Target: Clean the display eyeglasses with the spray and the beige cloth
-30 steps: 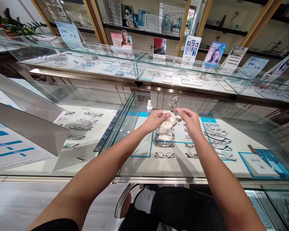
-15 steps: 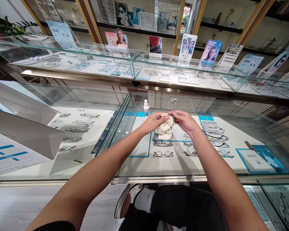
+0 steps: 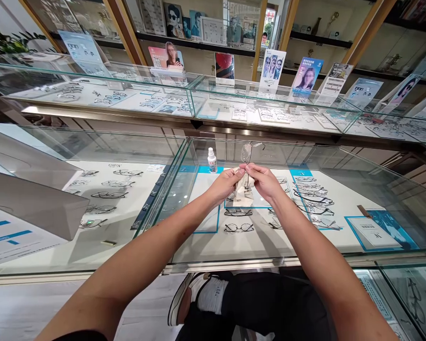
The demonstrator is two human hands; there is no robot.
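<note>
In the head view, the left hand (image 3: 224,184) pinches a pale cloth (image 3: 244,194) around the lower part of the eyeglasses (image 3: 246,153), while the right hand (image 3: 264,181) pinches there too, seemingly to steady them. One lens rises uncovered above the fingers, over the glass counter (image 3: 202,247).

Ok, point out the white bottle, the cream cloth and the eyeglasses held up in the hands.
White bottle (image 3: 212,163): head view, middle of its body.
Cream cloth (image 3: 243,195): head view, its hanging part.
Eyeglasses (image 3: 246,153): head view, the raised lens.
</note>
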